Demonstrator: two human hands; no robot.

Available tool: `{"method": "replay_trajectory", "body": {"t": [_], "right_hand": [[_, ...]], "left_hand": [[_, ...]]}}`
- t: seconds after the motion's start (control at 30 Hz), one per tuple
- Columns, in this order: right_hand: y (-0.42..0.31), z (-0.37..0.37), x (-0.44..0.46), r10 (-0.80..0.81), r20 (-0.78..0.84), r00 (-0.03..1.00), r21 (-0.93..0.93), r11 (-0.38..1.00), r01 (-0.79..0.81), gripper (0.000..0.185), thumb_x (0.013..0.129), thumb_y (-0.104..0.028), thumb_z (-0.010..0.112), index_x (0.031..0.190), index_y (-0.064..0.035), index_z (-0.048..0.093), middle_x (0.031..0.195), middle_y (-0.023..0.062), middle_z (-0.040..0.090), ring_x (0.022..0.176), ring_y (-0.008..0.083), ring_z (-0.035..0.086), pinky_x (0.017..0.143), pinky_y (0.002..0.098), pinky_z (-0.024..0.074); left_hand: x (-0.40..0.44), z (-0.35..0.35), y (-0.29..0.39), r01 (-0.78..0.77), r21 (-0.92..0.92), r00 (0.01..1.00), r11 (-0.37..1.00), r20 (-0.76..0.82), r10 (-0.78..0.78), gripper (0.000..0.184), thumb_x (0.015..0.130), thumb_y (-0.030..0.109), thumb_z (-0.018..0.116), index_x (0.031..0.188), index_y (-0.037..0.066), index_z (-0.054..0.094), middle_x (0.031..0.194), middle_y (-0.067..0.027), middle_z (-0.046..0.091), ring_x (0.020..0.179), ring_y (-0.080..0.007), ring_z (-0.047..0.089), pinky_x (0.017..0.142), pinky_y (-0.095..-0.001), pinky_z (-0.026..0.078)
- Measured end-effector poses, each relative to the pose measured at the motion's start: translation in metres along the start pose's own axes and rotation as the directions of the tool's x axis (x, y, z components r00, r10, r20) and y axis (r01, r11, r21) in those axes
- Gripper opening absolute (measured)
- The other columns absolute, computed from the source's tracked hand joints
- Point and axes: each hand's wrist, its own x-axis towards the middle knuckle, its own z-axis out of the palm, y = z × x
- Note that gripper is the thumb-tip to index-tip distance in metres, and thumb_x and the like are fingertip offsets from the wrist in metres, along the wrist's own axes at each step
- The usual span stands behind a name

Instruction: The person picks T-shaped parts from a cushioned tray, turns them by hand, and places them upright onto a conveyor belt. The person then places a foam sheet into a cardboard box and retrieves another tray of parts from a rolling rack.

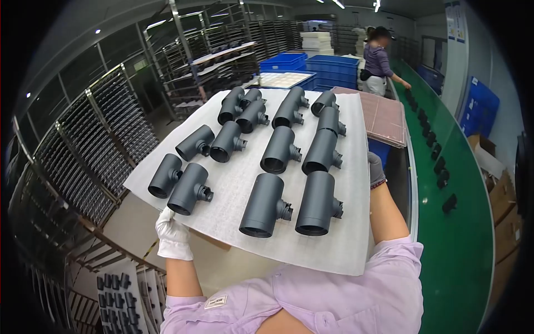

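Observation:
A flat board covered with a white sheet (222, 222) is held up in front of me, tilted a little. Several dark grey cylindrical housings with short side necks (261, 206) lie on it in loose rows. At its near left corner, my left hand (173, 236), in a white glove, grips the edge, its fingers partly hidden. My right hand (377, 168), in a grey glove, holds the right edge, with most fingers out of sight beneath or behind the board.
To the right runs a green conveyor belt (445, 245) carrying dark parts (436, 151). A person (378, 61) reaches over it. Blue crates (332, 68) and pinkish stacked boards (384, 114) stand ahead. Metal racks (119, 111) line the left; more loaded boards (117, 300) are lower left.

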Motion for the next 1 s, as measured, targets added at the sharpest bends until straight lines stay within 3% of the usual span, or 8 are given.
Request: {"method": "replay_trajectory", "body": {"t": [0.07,0.2,0.23,0.6,0.67,0.87,0.9,1.0], "right_hand": [[0.003,0.018,-0.008,-0.031,-0.14,0.99,0.073,0.996,0.041,0.038,0.067,-0.004,0.049,0.101,0.0075,0.061,0.094,0.0172,0.067,0.083,0.0269,0.067,0.08,0.0368,0.0558],[0.021,0.018,-0.036,-0.018,-0.082,0.996,-0.01,1.0,0.017,0.046,0.067,-0.006,0.049,0.109,0.0101,0.059,0.103,0.0197,0.066,0.09,0.0295,0.067,0.087,0.0384,0.0543],[0.024,0.052,-0.042,-0.029,-0.051,0.998,0.029,0.999,0.031,0.052,0.068,-0.007,0.05,0.117,0.0107,0.055,0.108,0.0207,0.065,0.095,0.0302,0.066,0.089,0.0397,0.0536],[0.074,0.109,-0.059,-0.159,-0.27,0.95,-0.174,0.978,0.114,0.058,0.071,-0.009,0.052,0.125,0.0115,0.049,0.116,0.0233,0.062,0.103,0.0326,0.064,0.094,0.0427,0.0503],[0.086,0.11,-0.059,-0.139,-0.345,0.928,-0.153,0.984,0.09,0.062,0.071,-0.005,0.055,0.131,0.0069,0.045,0.12,0.0217,0.06,0.106,0.032,0.062,0.094,0.0437,0.0501],[0.124,0.188,-0.043,-0.325,-0.206,0.923,-0.341,0.908,0.244,0.069,0.069,0.0,0.058,0.136,-0.0017,0.041,0.121,0.0184,0.058,0.105,0.0307,0.061,0.09,0.043,0.0514],[0.131,0.187,-0.042,-0.39,-0.386,0.836,-0.369,0.896,0.248,0.077,0.067,0.006,0.061,0.139,-0.009,0.038,0.12,0.015,0.056,0.101,0.0295,0.061,0.084,0.0411,0.0524],[0.147,0.186,-0.037,-0.406,-0.391,0.826,-0.416,0.879,0.236,0.069,0.071,0.003,0.059,0.137,-0.0069,0.041,0.119,0.0147,0.058,0.102,0.0285,0.062,0.085,0.041,0.0534]], "left_hand": [[0.009,0.01,0.001,0.132,-0.069,0.991,0.989,0.038,-0.129,0.045,0.078,0.009,0.058,0.117,-0.014,0.055,0.122,-0.0194,0.059,0.112,-0.0292,0.058,0.103,-0.0445,0.043],[0.023,-0.021,0.006,0.225,-0.192,0.974,0.955,0.042,-0.221,0.047,0.074,0.009,0.056,0.115,-0.015,0.055,0.122,-0.0212,0.059,0.112,-0.0325,0.057,0.103,-0.0464,0.043],[0.034,-0.027,0.002,0.313,-0.304,0.948,0.9,0.161,-0.275,0.05,0.072,0.009,0.056,0.115,-0.016,0.054,0.122,-0.023,0.058,0.111,-0.034,0.058,0.102,-0.0469,0.044],[0.123,-0.076,-0.057,0.465,-0.308,0.878,0.83,0.282,-0.387,0.042,0.073,0.01,0.058,0.107,-0.013,0.058,0.113,-0.0212,0.063,0.104,-0.0309,0.061,0.099,-0.0424,0.046],[0.146,-0.09,-0.079,0.465,-0.269,0.865,0.844,0.343,-0.367,0.052,0.072,0.009,0.057,0.118,-0.015,0.053,0.12,-0.0228,0.06,0.109,-0.0331,0.059,0.099,-0.0457,0.046],[0.199,-0.087,-0.124,0.701,-0.369,0.696,0.61,0.54,-0.473,0.059,0.069,0.009,0.061,0.122,-0.015,0.049,0.124,-0.0231,0.057,0.111,-0.0346,0.059,0.102,-0.048,0.045],[0.205,-0.081,-0.125,0.746,-0.361,0.643,0.56,0.609,-0.464,0.06,0.068,0.008,0.061,0.122,-0.015,0.049,0.124,-0.0235,0.057,0.111,-0.035,0.059,0.102,-0.0482,0.045],[0.229,-0.071,-0.14,0.786,-0.322,0.587,0.528,0.658,-0.471,0.049,0.069,0.008,0.059,0.113,-0.014,0.055,0.116,-0.0226,0.061,0.105,-0.0339,0.061,0.099,-0.0464,0.047]]}}
